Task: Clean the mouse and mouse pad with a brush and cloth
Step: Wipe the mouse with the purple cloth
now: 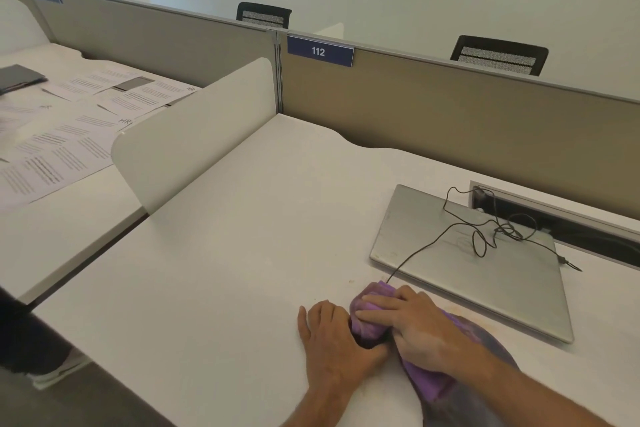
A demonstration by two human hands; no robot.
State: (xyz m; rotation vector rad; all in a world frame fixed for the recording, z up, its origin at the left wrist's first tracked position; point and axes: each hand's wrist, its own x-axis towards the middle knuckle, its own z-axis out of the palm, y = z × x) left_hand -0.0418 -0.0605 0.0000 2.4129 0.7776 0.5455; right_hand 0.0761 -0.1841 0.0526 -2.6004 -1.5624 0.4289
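A purple cloth is bunched over the mouse near the desk's front edge. Only a dark sliver of the mouse shows under it. My right hand presses down on the cloth from above, fingers spread across it. My left hand grips the left side of the mouse and cloth. The dark purple mouse pad lies under my right forearm, partly covered by the cloth. The mouse's black cable runs back over the laptop. No brush is visible.
A closed silver laptop lies behind my hands, the cable coiled on its lid. A cable slot sits at the back right. A white divider stands left; papers cover the neighbouring desk. A tan partition lines the rear.
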